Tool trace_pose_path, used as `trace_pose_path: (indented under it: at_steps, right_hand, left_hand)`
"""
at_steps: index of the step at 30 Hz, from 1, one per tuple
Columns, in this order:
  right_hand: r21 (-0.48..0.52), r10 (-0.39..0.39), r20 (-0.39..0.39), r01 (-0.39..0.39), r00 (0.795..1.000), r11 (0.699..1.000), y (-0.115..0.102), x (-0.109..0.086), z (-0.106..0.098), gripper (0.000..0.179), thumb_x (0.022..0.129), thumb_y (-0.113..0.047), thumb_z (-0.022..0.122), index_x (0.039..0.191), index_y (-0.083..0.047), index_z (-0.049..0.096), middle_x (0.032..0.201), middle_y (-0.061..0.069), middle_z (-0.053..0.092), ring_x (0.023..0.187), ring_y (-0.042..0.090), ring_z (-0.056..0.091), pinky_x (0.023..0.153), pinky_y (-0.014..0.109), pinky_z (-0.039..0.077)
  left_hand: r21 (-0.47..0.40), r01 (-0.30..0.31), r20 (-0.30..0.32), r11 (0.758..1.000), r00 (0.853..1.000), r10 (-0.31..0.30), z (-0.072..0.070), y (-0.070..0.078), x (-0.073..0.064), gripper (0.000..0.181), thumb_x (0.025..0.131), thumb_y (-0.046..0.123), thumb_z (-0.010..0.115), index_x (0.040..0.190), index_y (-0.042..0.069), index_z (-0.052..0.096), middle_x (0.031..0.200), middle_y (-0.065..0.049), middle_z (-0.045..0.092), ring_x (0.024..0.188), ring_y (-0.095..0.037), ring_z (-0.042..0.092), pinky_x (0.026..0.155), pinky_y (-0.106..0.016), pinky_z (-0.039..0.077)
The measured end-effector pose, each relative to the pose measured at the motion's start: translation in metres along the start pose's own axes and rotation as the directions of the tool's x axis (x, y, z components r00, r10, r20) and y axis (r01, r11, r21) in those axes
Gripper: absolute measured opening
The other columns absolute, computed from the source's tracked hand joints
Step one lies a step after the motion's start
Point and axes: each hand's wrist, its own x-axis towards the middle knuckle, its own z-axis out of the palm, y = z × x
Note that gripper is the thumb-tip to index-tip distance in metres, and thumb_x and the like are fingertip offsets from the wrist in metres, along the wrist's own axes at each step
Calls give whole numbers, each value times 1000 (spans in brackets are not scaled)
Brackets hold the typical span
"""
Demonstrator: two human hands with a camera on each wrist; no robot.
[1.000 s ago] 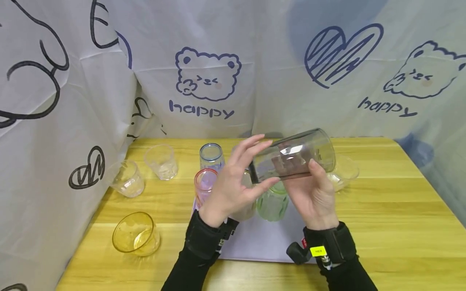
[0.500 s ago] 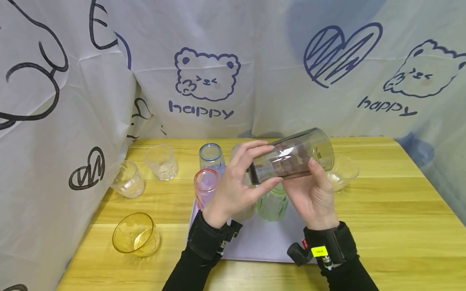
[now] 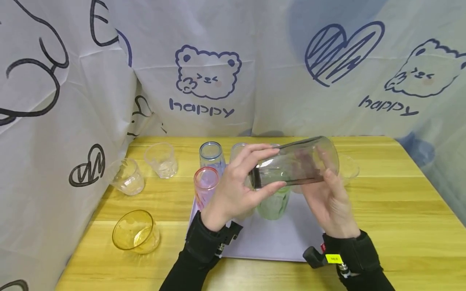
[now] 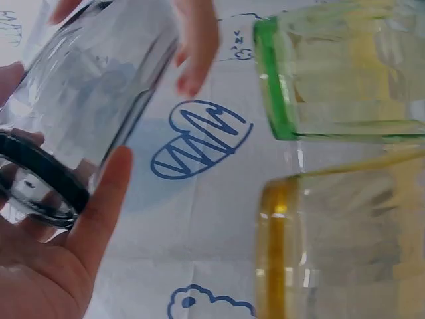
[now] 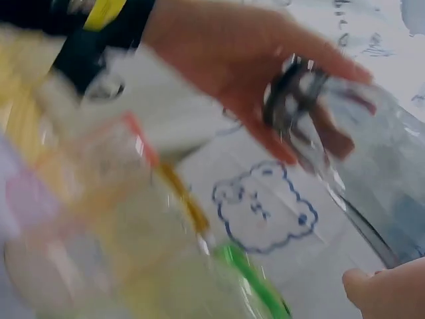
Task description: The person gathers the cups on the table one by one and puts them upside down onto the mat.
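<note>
A tall smoky-grey drinking glass [image 3: 298, 163] is held sideways above the other glasses, its thick dark end to the left. My left hand [image 3: 233, 186] grips that end, thumb underneath and fingers over the top. At the other end, my right hand [image 3: 327, 202] has its thumb by the lower side and fingers behind, visible through the glass. Below stand a green glass [image 3: 273, 208], a red-rimmed glass [image 3: 205, 186] and a blue-rimmed glass [image 3: 212, 155]. In the left wrist view, an amber-rimmed glass [image 4: 332, 246] appears beside the green-rimmed glass [image 4: 345, 80]; my left hand mostly hides it in the head view.
A lilac tray [image 3: 269, 246] lies under the glasses on a wooden table [image 3: 393, 226]. To the left stand an amber glass [image 3: 136, 232] and two clear tumblers, one nearer [image 3: 127, 178] and one farther [image 3: 161, 161]. Printed white cloth [image 3: 276, 81] hangs behind.
My right hand has shifted right and slightly down, toward the far end of the smoky glass. The glass has dipped a little and moved slightly right; my left hand keeps its grip.
</note>
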Motion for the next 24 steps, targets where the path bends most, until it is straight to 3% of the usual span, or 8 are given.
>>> trace_pose_path:
  at_steps: [3,6,10,12,14,16,20,24]
  right_hand:
    - [-131,-66,18,67,998,989,-10,-7,-10,68,95,-19,68,152,-17,33,154,9,42,143,21,42,116,30,43]
    - [-255,-140,117,166,983,952,-21,-11,-22,68,96,-6,61,154,-9,27,154,13,43,146,24,37,121,31,39]
    - [-423,-234,324,361,917,831,-31,-12,-36,75,91,8,64,153,6,21,157,20,38,152,30,28,127,37,28]
    - [-514,-242,402,437,883,738,-36,-14,-33,84,86,5,74,151,12,22,156,21,39,151,30,30,128,37,25]
    - [-622,-217,455,483,864,617,-40,-17,-25,91,81,-6,82,149,16,25,155,16,43,149,27,36,126,33,27]
    - [-726,-170,500,518,849,451,-42,-20,-20,97,78,-23,87,146,17,30,154,13,45,147,22,39,125,30,30]
    - [-855,-23,502,500,865,141,-40,-27,-12,109,71,-52,86,149,6,37,152,7,47,145,9,40,121,18,29]
    - [-858,58,505,508,861,-75,-34,-30,-7,111,72,-69,77,153,-3,38,150,13,49,141,18,44,120,10,25]
  left_hand:
    - [27,41,66,999,997,-43,-1,7,-3,58,83,29,82,135,15,59,132,-4,61,121,-16,62,102,-26,53]
    - [61,82,128,995,988,-89,-2,14,-6,56,85,34,80,134,17,60,130,-1,62,117,-13,64,98,-24,54]
    - [99,115,169,988,977,-130,-2,21,-9,55,86,38,79,134,19,60,127,2,63,111,-12,66,93,-24,55]
    - [114,130,181,985,972,-149,-1,24,-10,54,86,39,79,133,20,60,126,3,64,106,-12,67,88,-24,56]
    - [132,138,193,982,968,-162,1,27,-11,55,85,40,79,133,21,60,124,3,65,101,-12,67,83,-23,55]
    - [162,139,204,977,964,-171,4,29,-12,55,85,43,79,132,21,60,122,3,66,92,-10,66,77,-21,54]
    - [246,111,206,963,965,-164,9,32,-15,55,84,48,78,129,21,63,115,4,67,78,-9,63,66,-20,50]
    - [330,85,179,940,972,-150,15,33,-17,55,82,53,78,124,21,64,107,5,68,72,-11,64,60,-22,49]
